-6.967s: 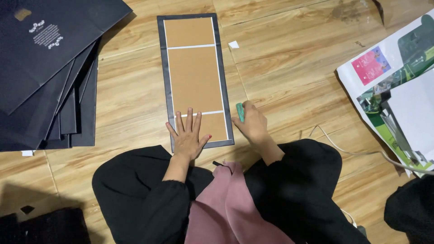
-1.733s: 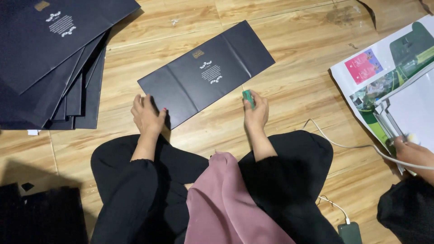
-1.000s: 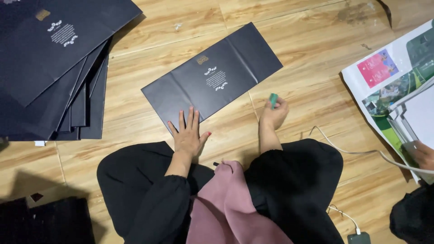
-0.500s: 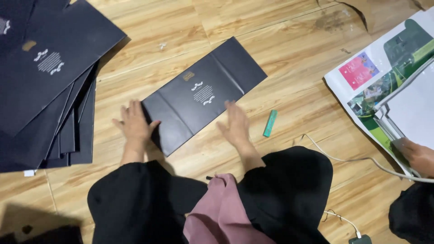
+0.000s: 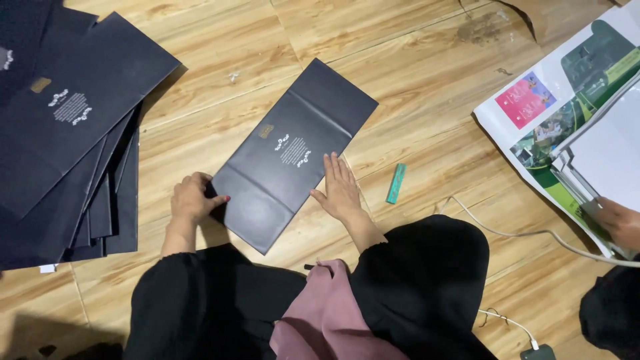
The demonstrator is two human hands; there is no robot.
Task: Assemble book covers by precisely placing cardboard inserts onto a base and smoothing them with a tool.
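Wooden floor point(image 5: 427, 87), light planks, carries everything. Stack of black card sheets point(image 5: 60, 133) fills the upper left, fanned out, pale print on the top sheet. Printed posters and white paper point(image 5: 567, 113) lie at the right edge; another person's hand point(image 5: 617, 223) rests on them, dark sleeve below it. Person sits on the floor in black clothes, pink cloth point(image 5: 327, 313) in the lap.

Black folded card panel point(image 5: 293, 153) lies flat on the floor at centre, tilted so its far end points up and right, creases across it, small pale print and a gold mark near the middle. Left hand point(image 5: 193, 200) is at the panel's near left edge, fingers curled, grip closed on that edge with the thumb on top. Right hand point(image 5: 341, 190) lies flat, fingers spread and straight, palm down on the panel's right edge, pinching nothing.

White cable point(image 5: 520, 233) runs across the floor at right, near the knee. Small green stick point(image 5: 396, 183) lies on the floor just right of the right hand, not touching it.
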